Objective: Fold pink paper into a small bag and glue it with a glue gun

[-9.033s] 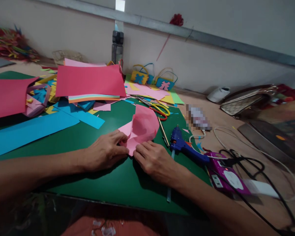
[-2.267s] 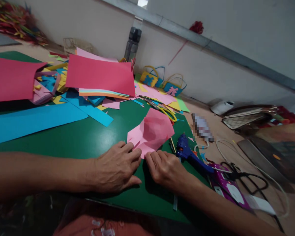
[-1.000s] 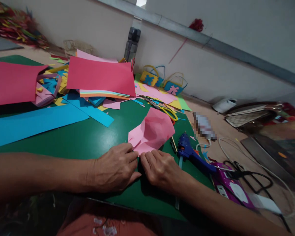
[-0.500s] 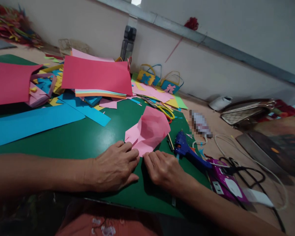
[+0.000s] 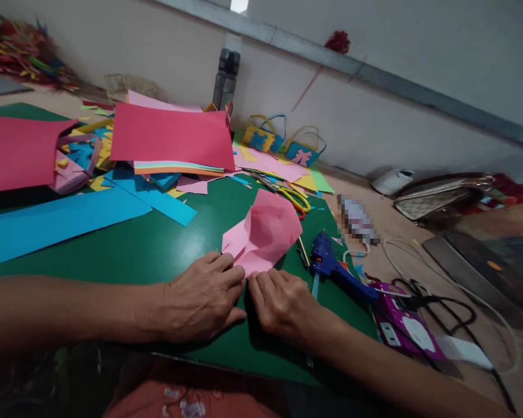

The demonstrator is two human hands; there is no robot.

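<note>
A folded pink paper (image 5: 268,223) stands partly raised on the green board (image 5: 174,249), its hollow side showing. My left hand (image 5: 209,296) presses its near left edge with curled fingers, the thumb pointing right. Close beside it, my right hand (image 5: 281,299) is closed on the near corner of the same paper. The fingertips of both hands are partly hidden against the paper. Just right of the paper lie yellow-handled scissors (image 5: 294,196) and a blue glue gun (image 5: 326,258) with its stick trailing behind.
Blue paper strips (image 5: 65,217) and a stack of coloured sheets (image 5: 172,136) lie to the left and back. Small paper bags (image 5: 303,152) stand by the wall. A purple power strip (image 5: 405,325) with loose cables is at the right. A bottle (image 5: 226,78) stands behind.
My right hand has shifted slightly left, closer to my left hand along the paper's near edge. The pink paper keeps its shape, and my left hand is almost still.
</note>
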